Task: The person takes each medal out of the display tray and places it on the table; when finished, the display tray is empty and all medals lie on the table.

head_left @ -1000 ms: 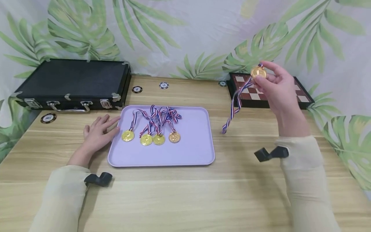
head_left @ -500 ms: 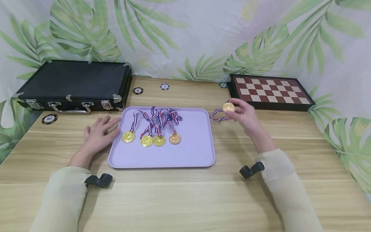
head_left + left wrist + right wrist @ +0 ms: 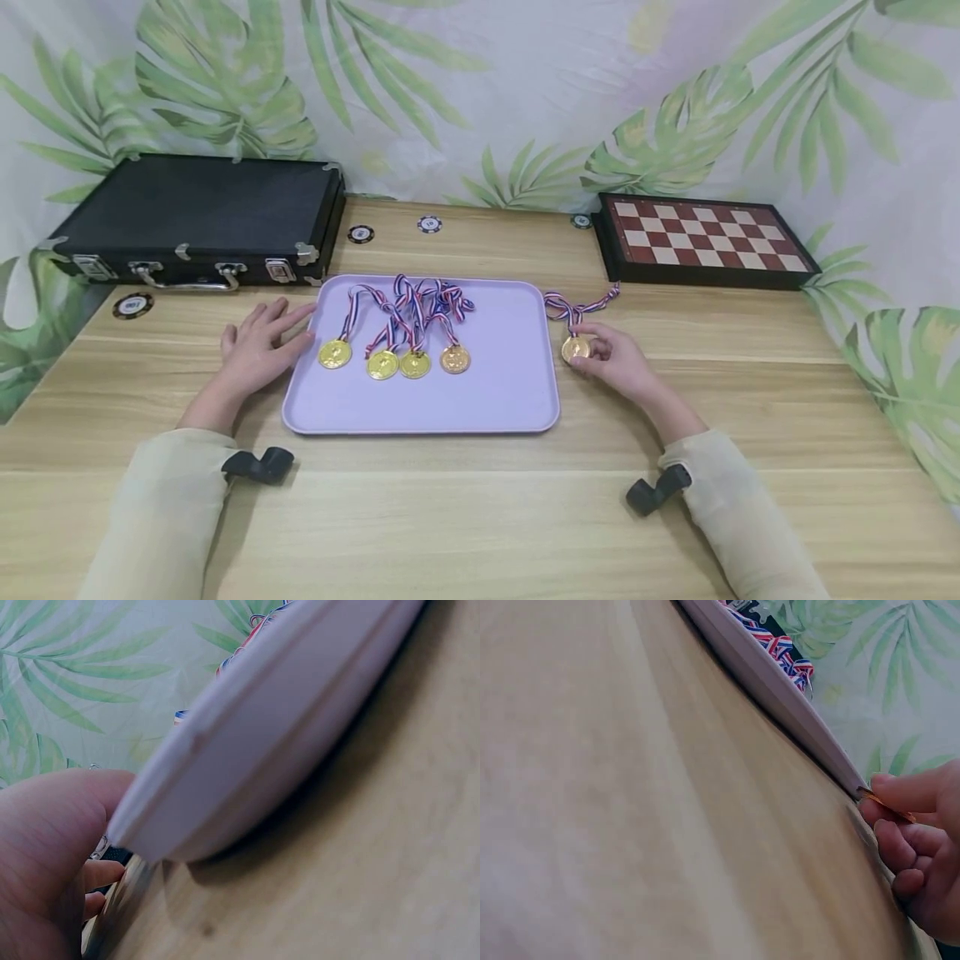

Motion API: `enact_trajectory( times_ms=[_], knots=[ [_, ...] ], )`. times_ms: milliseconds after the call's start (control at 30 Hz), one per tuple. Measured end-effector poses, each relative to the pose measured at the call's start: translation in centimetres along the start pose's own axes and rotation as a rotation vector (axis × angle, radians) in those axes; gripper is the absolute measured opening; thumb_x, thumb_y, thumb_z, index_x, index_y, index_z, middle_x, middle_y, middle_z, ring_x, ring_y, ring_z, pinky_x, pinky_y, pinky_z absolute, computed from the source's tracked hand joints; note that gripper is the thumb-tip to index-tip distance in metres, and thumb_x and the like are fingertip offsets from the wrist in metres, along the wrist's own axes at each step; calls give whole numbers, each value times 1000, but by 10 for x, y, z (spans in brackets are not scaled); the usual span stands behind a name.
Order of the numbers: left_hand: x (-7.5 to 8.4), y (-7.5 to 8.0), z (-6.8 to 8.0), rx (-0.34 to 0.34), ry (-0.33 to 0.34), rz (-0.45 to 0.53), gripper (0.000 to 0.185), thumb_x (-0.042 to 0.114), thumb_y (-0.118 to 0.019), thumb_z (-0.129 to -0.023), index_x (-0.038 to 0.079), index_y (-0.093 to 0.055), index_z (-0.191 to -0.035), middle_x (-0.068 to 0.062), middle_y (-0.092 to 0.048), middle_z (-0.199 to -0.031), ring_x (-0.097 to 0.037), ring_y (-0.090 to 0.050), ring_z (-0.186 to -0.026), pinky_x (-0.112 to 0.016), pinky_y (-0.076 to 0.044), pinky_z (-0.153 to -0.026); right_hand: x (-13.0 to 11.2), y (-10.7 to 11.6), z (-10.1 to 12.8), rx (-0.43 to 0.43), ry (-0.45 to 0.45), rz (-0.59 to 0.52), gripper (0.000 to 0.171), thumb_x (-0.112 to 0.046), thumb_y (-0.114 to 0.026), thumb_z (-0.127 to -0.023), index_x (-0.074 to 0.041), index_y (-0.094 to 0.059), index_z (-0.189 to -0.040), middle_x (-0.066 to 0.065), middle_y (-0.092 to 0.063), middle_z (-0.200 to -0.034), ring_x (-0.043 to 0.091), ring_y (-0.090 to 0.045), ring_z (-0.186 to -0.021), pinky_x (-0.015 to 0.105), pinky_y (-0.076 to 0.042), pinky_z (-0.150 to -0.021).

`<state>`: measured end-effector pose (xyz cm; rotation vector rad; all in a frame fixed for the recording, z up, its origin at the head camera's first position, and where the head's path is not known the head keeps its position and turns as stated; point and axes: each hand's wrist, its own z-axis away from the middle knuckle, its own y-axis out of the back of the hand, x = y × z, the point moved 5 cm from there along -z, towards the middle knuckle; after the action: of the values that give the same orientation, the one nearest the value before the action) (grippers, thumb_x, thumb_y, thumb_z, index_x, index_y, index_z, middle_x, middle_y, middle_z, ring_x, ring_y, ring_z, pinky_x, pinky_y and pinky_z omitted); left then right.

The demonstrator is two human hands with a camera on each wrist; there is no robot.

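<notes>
My right hand pinches a gold medal by its disc, low over the table just right of the tray. Its red, white and blue ribbon trails behind it. In the right wrist view the medal shows edge-on between thumb and fingers. A lilac tray holds three gold medals and one copper-coloured medal in a row, ribbons tangled toward the back. My left hand lies on the table with fingers extended, touching the tray's left rim.
A black case with metal latches stands at the back left. The checkered game board sits at the back right. Several poker chips, including a black one, lie around the table's rear and left. A leaf-patterned cloth hangs behind.
My right hand has brought the medal down and left from above the game board to beside the tray. Its ribbon now lies on the table. My left hand has stayed put.
</notes>
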<state>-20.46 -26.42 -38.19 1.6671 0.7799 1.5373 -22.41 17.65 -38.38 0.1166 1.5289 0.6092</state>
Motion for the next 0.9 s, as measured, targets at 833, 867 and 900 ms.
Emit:
enact_trajectory(
  times_ms=[833, 867, 900],
  knots=[
    [1, 0, 0, 11, -7, -7, 50, 38, -41, -88, 12, -37, -131, -27, -17, -136, -43, -1, -124, -62, 9, -87, -45, -12, 3, 4, 187, 151, 47, -12, -68, -74, -3, -51, -117, 4, -52, -65, 14, -45, -54, 23, -38, -45],
    [1, 0, 1, 10, -6, -6, 50, 38, -41, -88, 12, -37, -131, -27, -17, -136, -43, -1, -124, -62, 9, -87, -53, -19, 2, -15, 233, 158, 45, -12, -68, -74, -2, -53, -115, 4, -53, -67, 14, -46, -56, 23, -39, -48],
    [1, 0, 1, 7, -3, -5, 50, 38, -41, -88, 12, -37, -131, -26, -16, -136, -43, -1, -124, -62, 9, -87, -60, -28, 2, -42, 272, 170, 43, -12, -68, -74, -2, -54, -114, 2, -54, -69, 14, -47, -58, 24, -40, -50]
  ],
)
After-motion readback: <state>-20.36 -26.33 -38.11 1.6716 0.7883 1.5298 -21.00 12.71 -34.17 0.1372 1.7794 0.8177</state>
